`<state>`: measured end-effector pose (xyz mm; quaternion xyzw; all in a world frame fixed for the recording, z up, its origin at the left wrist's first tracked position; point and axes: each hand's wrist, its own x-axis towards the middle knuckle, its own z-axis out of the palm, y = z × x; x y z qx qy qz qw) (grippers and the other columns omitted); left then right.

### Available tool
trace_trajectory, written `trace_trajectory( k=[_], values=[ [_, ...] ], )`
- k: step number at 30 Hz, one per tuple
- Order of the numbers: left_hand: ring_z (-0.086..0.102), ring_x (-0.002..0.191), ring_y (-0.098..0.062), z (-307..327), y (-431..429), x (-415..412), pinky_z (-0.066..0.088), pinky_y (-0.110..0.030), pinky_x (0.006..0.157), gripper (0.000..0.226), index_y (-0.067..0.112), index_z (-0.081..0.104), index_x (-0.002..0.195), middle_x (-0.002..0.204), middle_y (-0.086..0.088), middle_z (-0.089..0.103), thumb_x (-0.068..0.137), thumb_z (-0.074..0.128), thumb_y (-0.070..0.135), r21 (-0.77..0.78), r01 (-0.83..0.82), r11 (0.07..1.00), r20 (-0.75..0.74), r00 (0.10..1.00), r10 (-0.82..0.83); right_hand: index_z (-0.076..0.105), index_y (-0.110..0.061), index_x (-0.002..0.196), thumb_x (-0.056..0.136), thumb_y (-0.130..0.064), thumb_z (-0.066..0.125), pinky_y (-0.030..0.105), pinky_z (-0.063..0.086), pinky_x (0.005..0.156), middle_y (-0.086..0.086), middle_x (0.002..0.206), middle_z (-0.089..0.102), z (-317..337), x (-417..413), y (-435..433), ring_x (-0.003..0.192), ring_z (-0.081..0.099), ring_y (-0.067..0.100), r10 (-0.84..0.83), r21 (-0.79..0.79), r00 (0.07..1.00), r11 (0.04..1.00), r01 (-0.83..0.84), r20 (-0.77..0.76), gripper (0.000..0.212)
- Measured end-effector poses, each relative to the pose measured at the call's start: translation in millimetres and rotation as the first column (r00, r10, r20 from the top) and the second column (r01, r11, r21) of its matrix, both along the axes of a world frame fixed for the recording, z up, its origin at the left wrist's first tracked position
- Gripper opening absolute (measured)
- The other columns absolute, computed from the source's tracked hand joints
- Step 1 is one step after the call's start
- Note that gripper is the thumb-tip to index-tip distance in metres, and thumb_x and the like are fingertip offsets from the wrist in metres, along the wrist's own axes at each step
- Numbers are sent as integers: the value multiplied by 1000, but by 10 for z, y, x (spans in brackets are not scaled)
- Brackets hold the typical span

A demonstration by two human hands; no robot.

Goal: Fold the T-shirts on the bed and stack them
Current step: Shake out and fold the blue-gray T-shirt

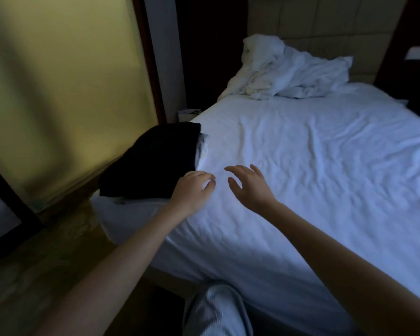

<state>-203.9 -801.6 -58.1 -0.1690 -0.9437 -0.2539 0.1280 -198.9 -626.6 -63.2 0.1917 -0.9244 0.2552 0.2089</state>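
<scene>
Striped trouser knee (214, 309): nearest, below both wrists, by the bed (313, 180) edge.
Left hand (192, 190): fingers loosely curled, holding nothing; at the near corner of the stack (153, 161), probably to square it.
Right hand (250, 187): fingers spread, empty, hovering just beside the left.
Stack: black T-shirt on top, paler folds (202, 147) under; just left of my left hand.
White heap (289, 69): far beyond both hands; shirts or bedding, cannot tell.
</scene>
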Motion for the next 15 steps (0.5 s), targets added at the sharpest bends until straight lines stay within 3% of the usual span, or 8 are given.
trace_trajectory(
  k=[2, 5, 10, 15],
  values=[
    [55, 113, -21, -51, 326, 37, 42, -32, 98, 27, 12, 67, 112, 117, -2, 65, 96, 48, 23, 53, 42, 998, 24, 999, -44, 58, -11, 123, 95, -18, 49, 34, 23, 108, 6, 122, 63, -3, 129, 330, 116, 55, 24, -44, -2, 998, 999, 44, -33, 31],
    [58, 111, -24, -179, 821, 135, 43, -35, 96, 24, 14, 68, 107, 114, -3, 67, 95, 50, 22, 68, 125, 990, 47, 991, -128, 68, -6, 106, 87, -16, 51, 35, 43, 88, 10, 104, 71, -64, 373, 858, 94, 66, 30, -90, -14, 992, 996, 89, -88, 28],
    [58, 108, -21, -323, 1697, 331, 44, -32, 92, 24, 14, 69, 104, 112, -4, 67, 94, 48, 21, 60, 265, 962, 149, 951, -271, 70, -10, 100, 85, -21, 47, 32, 36, 83, 4, 99, 72, -243, 794, 1771, 84, 67, 26, -261, -11, 964, 965, 260, -50, 30],
    [61, 96, -21, -362, 2694, 553, 48, -36, 84, 43, 9, 66, 87, 96, -2, 70, 80, 35, 39, 115, 392, 913, 219, 886, -408, 70, -11, 101, 88, -9, 57, 34, 37, 84, 4, 99, 72, -478, 1259, 2710, 89, 67, 28, -419, 30, 907, 907, 420, -43, 19]
  ],
)
